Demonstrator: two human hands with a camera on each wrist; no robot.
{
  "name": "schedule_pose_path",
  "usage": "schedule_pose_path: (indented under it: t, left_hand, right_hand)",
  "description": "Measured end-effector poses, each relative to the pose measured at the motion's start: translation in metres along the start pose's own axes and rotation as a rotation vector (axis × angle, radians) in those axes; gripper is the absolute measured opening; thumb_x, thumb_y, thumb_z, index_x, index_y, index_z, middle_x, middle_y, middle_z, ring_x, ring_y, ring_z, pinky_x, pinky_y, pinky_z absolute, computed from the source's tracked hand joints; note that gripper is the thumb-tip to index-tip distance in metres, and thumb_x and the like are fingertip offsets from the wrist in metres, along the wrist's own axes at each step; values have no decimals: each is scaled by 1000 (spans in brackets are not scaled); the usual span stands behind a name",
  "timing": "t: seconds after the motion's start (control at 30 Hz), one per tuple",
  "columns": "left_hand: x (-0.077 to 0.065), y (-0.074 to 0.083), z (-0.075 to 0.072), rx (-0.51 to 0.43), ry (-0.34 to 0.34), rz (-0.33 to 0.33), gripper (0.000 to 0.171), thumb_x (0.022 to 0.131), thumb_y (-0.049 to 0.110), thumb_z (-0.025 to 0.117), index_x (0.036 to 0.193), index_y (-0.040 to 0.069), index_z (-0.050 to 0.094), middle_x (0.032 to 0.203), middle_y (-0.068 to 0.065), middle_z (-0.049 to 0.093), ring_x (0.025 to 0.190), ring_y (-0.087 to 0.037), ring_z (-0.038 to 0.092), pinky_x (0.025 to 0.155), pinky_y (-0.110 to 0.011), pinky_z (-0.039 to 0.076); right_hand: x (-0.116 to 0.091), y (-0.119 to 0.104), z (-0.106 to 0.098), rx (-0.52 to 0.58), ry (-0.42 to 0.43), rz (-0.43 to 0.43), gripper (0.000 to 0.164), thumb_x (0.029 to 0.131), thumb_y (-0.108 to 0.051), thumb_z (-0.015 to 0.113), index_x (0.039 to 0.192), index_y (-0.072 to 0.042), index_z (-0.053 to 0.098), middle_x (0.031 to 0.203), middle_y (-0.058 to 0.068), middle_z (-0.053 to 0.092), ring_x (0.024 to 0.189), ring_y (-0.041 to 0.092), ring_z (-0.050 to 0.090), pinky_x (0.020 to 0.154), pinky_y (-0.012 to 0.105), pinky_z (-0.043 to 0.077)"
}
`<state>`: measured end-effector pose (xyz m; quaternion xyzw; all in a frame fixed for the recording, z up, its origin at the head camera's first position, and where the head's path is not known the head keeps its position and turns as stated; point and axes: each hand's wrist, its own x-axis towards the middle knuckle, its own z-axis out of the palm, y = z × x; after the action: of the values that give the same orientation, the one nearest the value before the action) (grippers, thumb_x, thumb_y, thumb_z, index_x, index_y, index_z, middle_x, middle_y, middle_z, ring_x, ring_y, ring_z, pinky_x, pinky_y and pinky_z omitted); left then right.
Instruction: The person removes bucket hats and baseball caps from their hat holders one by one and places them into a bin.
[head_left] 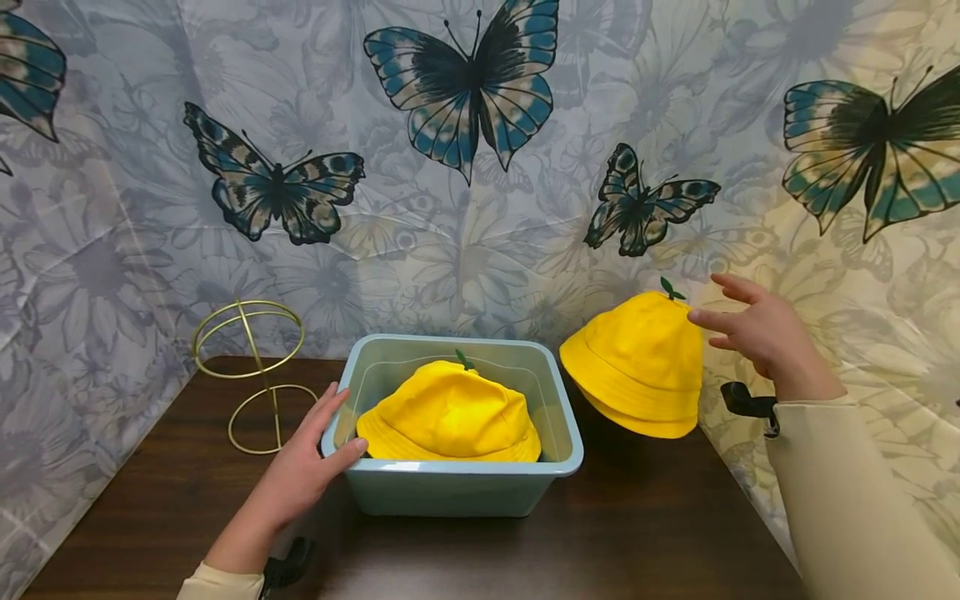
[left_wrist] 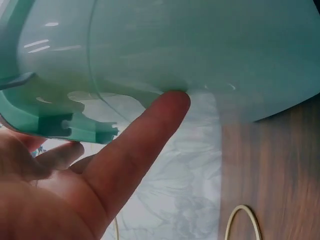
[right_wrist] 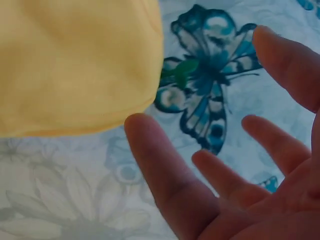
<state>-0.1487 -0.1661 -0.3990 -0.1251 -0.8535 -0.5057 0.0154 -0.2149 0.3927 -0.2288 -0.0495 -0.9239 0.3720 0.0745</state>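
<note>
A yellow bucket hat point(head_left: 450, 421) with a green leaf-like sprig on top lies inside a light blue-green plastic basin point(head_left: 450, 492). My left hand point(head_left: 307, 458) rests at the basin's left side near the front corner, fingers mostly straight. In the left wrist view one straight fingertip point(left_wrist: 175, 100) meets the basin's outer wall. A second yellow bucket hat point(head_left: 641, 367), also with a sprig, sits to the right of the basin, its brim raised above the table. Beside its crown is my right hand point(head_left: 772, 337), fingers spread, one fingertip point(right_wrist: 142, 125) right at the hat's edge.
A gold wire hat stand point(head_left: 258, 375) with round rings stands left of the basin. Dark wood-grain table point(head_left: 637, 533) lies underneath. A butterfly-print cloth point(head_left: 465, 258) hangs behind the table and along both sides.
</note>
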Motion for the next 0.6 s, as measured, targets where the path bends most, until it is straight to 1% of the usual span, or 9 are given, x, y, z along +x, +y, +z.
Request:
schedule_pose_path:
  t: [0.13,0.27,0.33,0.4,0.43,0.5,0.6]
  left_hand:
    - [1,-1,1,-4,9,-18,79,95,40,66,158,11,27,166,-10,8,145,-46,15,104,-71,25]
    - [1,-3,3,-5,22,-34,81,94,41,66,159,13,27,166,-8,10,145,-45,15,104,-72,25]
    - [1,-4,4,-8,23,-36,81,94,41,66,159,13,26,166,-8,10,146,-45,15,104,-72,24]
    - [1,-4,4,-17,22,-36,81,95,40,66,159,12,26,166,-8,9,146,-45,14,104,-72,24]
    - [1,-5,5,-18,21,-35,80,95,40,66,159,12,26,166,-8,9,146,-45,13,104,-72,23]
    - [2,-5,5,-24,17,-30,80,96,39,65,159,11,25,166,-9,8,146,-45,13,104,-72,23]
    - [2,-5,4,-18,11,-23,80,96,39,64,159,11,24,166,-9,7,146,-45,12,104,-73,23]
  right_hand:
    - [14,-3,-3,-49,-48,28,100,88,-53,71,161,-17,15,161,28,11,113,49,58,77,42,57]
    - [25,-7,-6,-77,-114,18,97,89,-49,73,161,-15,17,160,29,11,112,47,60,77,44,57]
    - [30,-9,-8,-90,-148,13,97,89,-48,73,161,-15,17,160,30,11,111,47,60,75,42,58]
    - [34,-12,-8,-110,-177,14,95,90,-46,73,161,-15,18,160,30,12,110,47,60,67,43,57]
    - [37,-12,-8,-122,-190,12,94,90,-45,73,161,-15,18,159,30,13,110,47,61,67,43,57]
    - [42,-14,-8,-129,-220,12,92,91,-42,73,161,-13,19,159,31,13,114,48,58,73,44,58]
    - [49,-17,-6,-134,-250,21,90,92,-37,72,160,-10,20,158,32,16,122,50,51,84,50,54]
